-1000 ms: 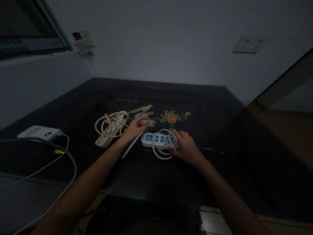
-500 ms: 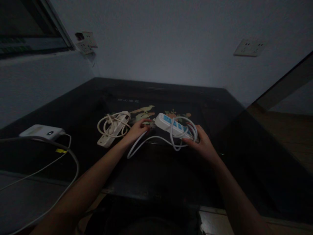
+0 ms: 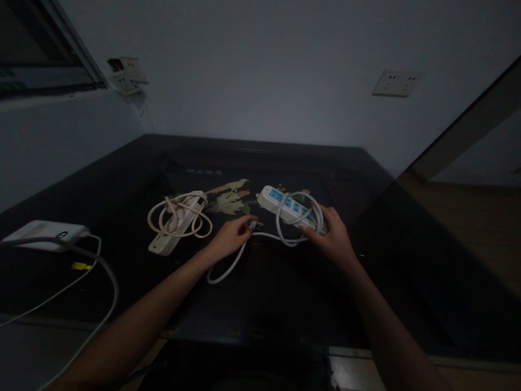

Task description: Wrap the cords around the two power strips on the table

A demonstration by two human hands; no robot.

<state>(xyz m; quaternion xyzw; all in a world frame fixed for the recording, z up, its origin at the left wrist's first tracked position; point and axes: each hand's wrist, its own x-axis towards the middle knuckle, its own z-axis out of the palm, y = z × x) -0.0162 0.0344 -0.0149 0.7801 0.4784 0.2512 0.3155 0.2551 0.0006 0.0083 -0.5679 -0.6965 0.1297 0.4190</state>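
Power strip (image 3: 296, 207): right of centre, over dark table (image 3: 260, 304); whether resting unclear. Right hand (image 3: 334, 238) grips right end plus looped cord (image 3: 278, 224); left hand (image 3: 230, 237) pinches plug (image 3: 254, 224). Casing likely light, rigid, smooth; cord springy. Best holds: casing end, plug body.

Exposure is low throughout, with a cool grey cast; the light source cannot be determined. The wall (image 3: 260, 70) across the upper centre is the palest broad area, darkening toward the top corners. The black tabletop (image 3: 268, 298) falls to near-black at lower centre and lower right, surface detail lost; faint sheen marks its far edge. The plug (image 3: 254, 224) near frame centre is soft, outline indistinct. Wide-angle distortion: the window frame (image 3: 78, 41) at upper left slants steeply.
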